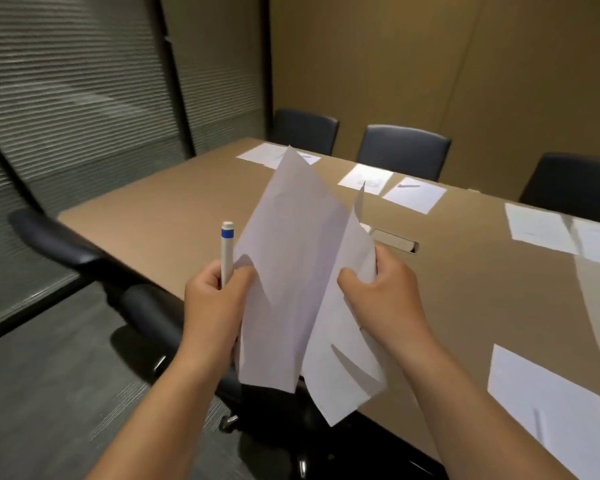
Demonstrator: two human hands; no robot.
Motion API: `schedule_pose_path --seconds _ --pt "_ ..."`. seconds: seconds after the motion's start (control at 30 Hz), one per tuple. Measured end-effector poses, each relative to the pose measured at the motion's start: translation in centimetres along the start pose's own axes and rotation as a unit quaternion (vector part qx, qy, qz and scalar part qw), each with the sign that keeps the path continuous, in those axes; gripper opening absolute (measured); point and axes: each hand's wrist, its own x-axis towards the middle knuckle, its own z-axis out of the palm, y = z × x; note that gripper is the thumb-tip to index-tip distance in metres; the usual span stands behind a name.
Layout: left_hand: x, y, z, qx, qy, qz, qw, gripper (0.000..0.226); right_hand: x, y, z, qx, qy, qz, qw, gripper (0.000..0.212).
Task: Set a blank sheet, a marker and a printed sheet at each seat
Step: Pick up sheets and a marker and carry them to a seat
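My left hand [215, 299] grips a white marker [227, 251] with a blue band, held upright, and pinches the left sheet [288, 258] of a small sheaf of white paper. My right hand [381, 292] grips the right sheet [343, 372] of the sheaf, parting it from the left one. The sheets stand upright over the near corner of the brown table [160, 216]. On the far side lie sheets [267, 154], a sheet pair [413, 195] with a red marker [408, 185], and more sheets [537, 226]. Any print on the held sheets is too faint to read.
A dark office chair [94, 258] stands below my hands at the table's near end. Three dark chairs [402, 148] line the far side. A sheet [548, 407] lies at the near right edge. A cable slot [395, 240] sits mid-table. Blinds cover the left wall.
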Motion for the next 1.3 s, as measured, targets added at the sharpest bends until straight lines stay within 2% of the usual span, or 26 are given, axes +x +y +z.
schedule_pose_path --seconds 0.13,0.23,0.37,0.47,0.53,0.6,0.67,0.73,0.77,0.87,0.97,1.03,1.1,1.13,1.23,1.3 --pt "5.4 -2.0 1.5 0.024 -0.065 -0.035 0.997 0.03 3.5 1.5 2.1 -0.024 0.044 0.051 0.997 0.007" --pt "9.6 -4.1 3.3 0.043 -0.095 -0.052 0.993 0.031 6.4 4.5 3.1 -0.036 0.066 0.085 0.994 0.014" --pt "14.8 -7.8 5.5 0.084 -0.099 -0.112 0.985 0.023 10.4 9.8 3.6 -0.072 0.082 0.155 0.982 0.013" --pt "17.3 -9.7 5.6 0.11 -0.058 -0.129 0.984 0.022 11.8 12.5 3.6 -0.15 0.1 0.179 0.967 0.009" --pt "19.2 -10.1 5.8 0.167 -0.037 -0.074 0.982 0.029 12.5 13.6 3.7 -0.215 0.117 0.189 0.951 0.016" --pt "20.5 -9.8 6.1 0.263 -0.028 0.039 0.964 0.033 12.9 13.6 4.2 -0.286 0.126 0.18 0.933 0.013" --pt "21.3 -10.0 7.1 0.344 -0.051 0.172 0.922 0.032 13.5 13.4 5.4 -0.341 0.123 0.168 0.917 0.015" --pt "21.9 -11.6 8.5 0.395 -0.115 0.259 0.874 0.018 14.1 13.3 7.4 -0.37 0.113 0.17 0.907 0.013" --pt "21.9 -12.6 9.0 0.428 -0.154 0.28 0.846 0.012 14.4 13.4 8.2 -0.38 0.098 0.17 0.904 0.011" --pt "21.7 -16.9 9.6 0.515 -0.276 0.286 0.759 0.013 14.0 15.1 11.4 -0.377 0.024 0.21 0.902 0.027" --pt "21.8 -20.7 9.4 0.577 -0.356 0.241 0.694 0.019 13.3 18.3 14.3 -0.317 -0.067 0.256 0.911 0.035" --pt "22.3 -23.5 8.9 0.605 -0.399 0.208 0.657 0.022 12.5 20.5 16.1 -0.246 -0.156 0.296 0.91 0.051" --pt "22.9 -26.1 8.1 0.61 -0.431 0.164 0.644 0.025 11.6 22.1 17.6 -0.228 -0.235 0.332 0.885 0.065" --pt "23.2 -27.5 7.7 0.601 -0.444 0.14 0.65 0.026 11.0 22.7 18.1 -0.246 -0.256 0.334 0.874 0.068" --pt "23.3 -29.8 6.6 0.546 -0.467 0.09 0.689 0.027 9.7 23.8 19.2 -0.317 -0.249 0.284 0.87 0.064" --pt "23.0 -30.5 6.4 0.527 -0.477 0.087 0.698 0.03 9.4 24.1 19.6 -0.347 -0.245 0.266 0.866 0.068"
